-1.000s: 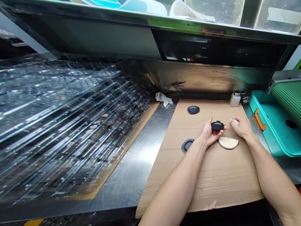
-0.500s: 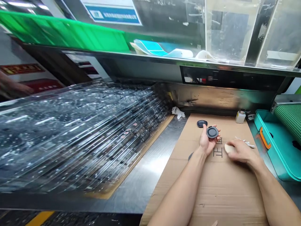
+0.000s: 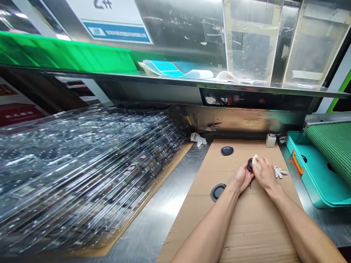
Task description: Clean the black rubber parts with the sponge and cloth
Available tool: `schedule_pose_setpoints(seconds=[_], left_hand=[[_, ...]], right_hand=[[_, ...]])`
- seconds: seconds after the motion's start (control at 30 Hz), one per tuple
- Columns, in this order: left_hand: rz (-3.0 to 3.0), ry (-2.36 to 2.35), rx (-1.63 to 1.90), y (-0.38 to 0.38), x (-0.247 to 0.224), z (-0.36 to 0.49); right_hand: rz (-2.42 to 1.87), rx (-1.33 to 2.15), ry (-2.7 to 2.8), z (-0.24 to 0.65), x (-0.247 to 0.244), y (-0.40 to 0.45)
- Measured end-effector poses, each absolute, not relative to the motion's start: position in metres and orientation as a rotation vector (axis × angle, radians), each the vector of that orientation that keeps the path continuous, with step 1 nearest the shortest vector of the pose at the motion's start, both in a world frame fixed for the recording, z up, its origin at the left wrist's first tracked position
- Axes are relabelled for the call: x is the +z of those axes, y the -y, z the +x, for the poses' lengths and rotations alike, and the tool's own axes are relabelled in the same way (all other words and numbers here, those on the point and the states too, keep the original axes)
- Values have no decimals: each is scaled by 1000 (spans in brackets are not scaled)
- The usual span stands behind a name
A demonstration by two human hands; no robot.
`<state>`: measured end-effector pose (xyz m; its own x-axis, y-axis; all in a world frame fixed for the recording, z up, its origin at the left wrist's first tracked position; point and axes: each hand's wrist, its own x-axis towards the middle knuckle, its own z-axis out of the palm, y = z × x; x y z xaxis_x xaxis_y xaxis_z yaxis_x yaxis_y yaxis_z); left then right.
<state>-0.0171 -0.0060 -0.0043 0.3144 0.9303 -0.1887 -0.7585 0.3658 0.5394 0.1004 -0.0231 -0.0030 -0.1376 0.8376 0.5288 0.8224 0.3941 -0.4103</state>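
Observation:
My left hand is closed round a small black round lid, held up over the cardboard sheet. In my right hand is a cream-coloured wiping pad, pressed against the lid's face; the fingers hide much of both. Left of my hands, another black lid with a small tab lies farther back on the cardboard. Nearer to me rests a third dark lid, partly behind my left forearm. A white glove lies just right of my right hand.
Stacked clear plastic trays fill the left side. A small white bottle stands at the back right, beside a teal bin with an orange latch. A green conveyor belt overhangs the bin. Another white glove lies behind the cardboard.
My right hand has moved left and brought the pad onto the lid in my left hand. The view has shifted slightly, and more of the near lid shows.

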Motion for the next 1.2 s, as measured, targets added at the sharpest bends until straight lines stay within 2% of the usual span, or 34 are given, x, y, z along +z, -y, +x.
schedule_pose_setpoints(seconds=[0.1, 0.27, 0.53, 1.2], left_hand=[[398, -564, 1137, 4, -8, -17], [384, -692, 1200, -2, -8, -29], [154, -482, 1296, -9, 8, -62], [36, -336, 1208, 4, 22, -56]], right_hand=[[-1449, 3, 2009, 106, -3, 18], [-1733, 45, 1887, 121, 4, 16], [-1730, 161, 2207, 113, 4, 30], [-1733, 118, 2207, 117, 2, 25]])
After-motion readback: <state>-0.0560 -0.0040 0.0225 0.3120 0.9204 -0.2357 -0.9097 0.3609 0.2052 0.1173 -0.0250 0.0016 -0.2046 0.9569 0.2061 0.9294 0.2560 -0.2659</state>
